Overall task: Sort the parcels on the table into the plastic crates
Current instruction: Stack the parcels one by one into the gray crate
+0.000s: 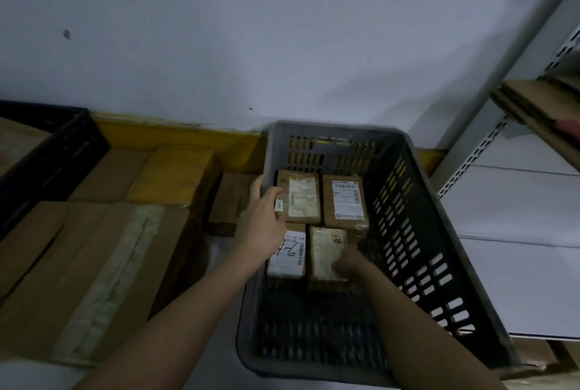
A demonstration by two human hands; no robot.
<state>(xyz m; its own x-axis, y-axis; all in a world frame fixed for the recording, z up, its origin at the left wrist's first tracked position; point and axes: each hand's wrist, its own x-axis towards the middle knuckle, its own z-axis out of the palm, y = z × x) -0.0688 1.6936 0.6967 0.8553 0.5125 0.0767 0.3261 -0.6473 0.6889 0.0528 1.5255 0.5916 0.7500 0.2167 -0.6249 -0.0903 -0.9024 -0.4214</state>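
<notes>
Dim storeroom light falls on a pale wall (pixel 251 28) with a yellow strip (pixel 175 135) along its foot, and we are looking down past our own two bare arms into a grey plastic crate (pixel 423 232) with slotted sides. Nearest us the crate's floor is bare; its four parcels lie flat in the far half, two by two. Our right hand (pixel 348 261) rests on the near right parcel (pixel 324 251), a taped brown one, fingers curled at its right edge; we cannot tell whether it grips or only presses. Beside it, at the near left, lies a parcel with a white label (pixel 288 256) marked by hand. Our left hand (pixel 262 220) reaches over the crate's left wall, fingers closed around a small white-labelled item (pixel 278 205) too blurred to identify, just at the edge of the far left parcel (pixel 299 196). The far right parcel (pixel 345 201) carries a printed shipping label. Left of the crate sit brown cardboard boxes (pixel 94 251), and beyond them a dark crate (pixel 53 157) stands at the left edge. To the right rise white metal shelves (pixel 518 217) with flattened cardboard (pixel 539 107) on an upper level.
</notes>
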